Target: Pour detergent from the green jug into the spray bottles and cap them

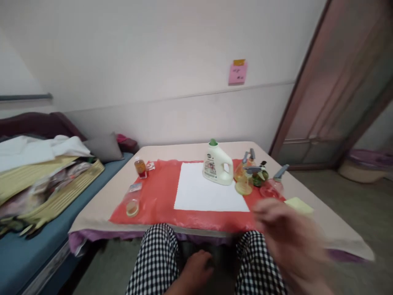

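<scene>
My left hand [198,265] hangs low between my knees, away from the table, with its fingers curled in; whatever they may hold is hidden. Over the table's front right edge, my right hand [288,233] is smeared by motion, so its fingers cannot be read. A pink-red spray bottle [272,187] and a yellow paper pad [298,205] are closest to it. Behind stand a yellow spray bottle [244,186], an orange spray bottle [239,170] and a green spray bottle [260,178]. A pale green detergent jug [217,166] with a green cap stands upright on a white cloth [205,198].
A red sheet [159,188] lies under the white cloth on the table [101,196]. On its left are a small bottle of amber-red liquid [141,169] and a clear container [132,207]. A bed [37,246] stands left; a pink note [237,73] hangs on the wall.
</scene>
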Tool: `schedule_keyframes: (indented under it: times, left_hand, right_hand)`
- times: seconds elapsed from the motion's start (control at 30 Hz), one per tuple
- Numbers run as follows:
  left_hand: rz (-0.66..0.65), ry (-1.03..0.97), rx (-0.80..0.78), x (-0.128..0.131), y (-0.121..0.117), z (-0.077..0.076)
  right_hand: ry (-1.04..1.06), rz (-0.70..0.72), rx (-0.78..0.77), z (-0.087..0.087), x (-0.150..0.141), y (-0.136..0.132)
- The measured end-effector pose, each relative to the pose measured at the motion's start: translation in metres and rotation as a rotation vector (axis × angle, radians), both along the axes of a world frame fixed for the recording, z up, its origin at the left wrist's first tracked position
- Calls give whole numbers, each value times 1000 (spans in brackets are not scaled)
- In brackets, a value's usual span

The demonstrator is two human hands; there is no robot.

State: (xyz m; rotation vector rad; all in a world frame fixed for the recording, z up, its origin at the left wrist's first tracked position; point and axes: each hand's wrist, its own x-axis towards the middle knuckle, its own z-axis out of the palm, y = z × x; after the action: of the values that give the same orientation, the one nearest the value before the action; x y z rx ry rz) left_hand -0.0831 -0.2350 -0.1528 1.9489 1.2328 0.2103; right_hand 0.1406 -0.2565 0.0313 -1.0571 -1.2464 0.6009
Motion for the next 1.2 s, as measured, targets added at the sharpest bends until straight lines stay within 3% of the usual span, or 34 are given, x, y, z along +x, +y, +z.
schedule_keyframes:
  times: [0.13, 0.2, 0.3, 0.4, 0.47, 0.63, 0.77, 0.97, 1.2]
  left_hand:
    - [177, -222, 46, 22, 54, 40]
    - [222, -339, 36, 40, 86, 62]
    - [257, -509, -18, 77, 129, 94]
    - [289, -659, -99, 122, 165, 116]
    - [334, -741, -145, 154, 185, 123]
    - [488, -882, -220, 224, 228, 120]
    - [589, -968, -231, 257, 258, 114]
    - [629, -954, -291, 255, 287, 115]
    - [845, -928, -50, 212, 287, 105]
  right_hand:
    - [95, -65, -279, -72, -14, 44]
    - [78, -89, -341, -108, -23, 61]
    - [69, -97, -359, -137, -27, 75]
    - [66, -84, -362, -145, -25, 84]
    - [75, -77, -372, -147, -24, 90]
    - [100, -70, -398, -156, -28, 101]
    - [103, -70, -415, -160, -32, 103]
    - [117, -61, -432, -163, -33, 105]
    - [139, -24, -447, -166, -38, 110]
